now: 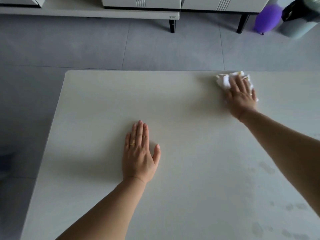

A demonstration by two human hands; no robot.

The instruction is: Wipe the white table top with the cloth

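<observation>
The white table top fills the lower part of the head view. A crumpled white cloth lies at its far edge, right of centre. My right hand presses flat on the cloth with straight fingers, covering most of it. Palm down, my left hand rests on the bare table near the middle, fingers straight and together, a gold ring on one finger. Faint damp smudges show on the table at the lower right.
Grey tiled floor lies beyond the table's far edge and along its left side. A low white cabinet on black legs stands at the back. A purple balloon and a grey bin are at the back right.
</observation>
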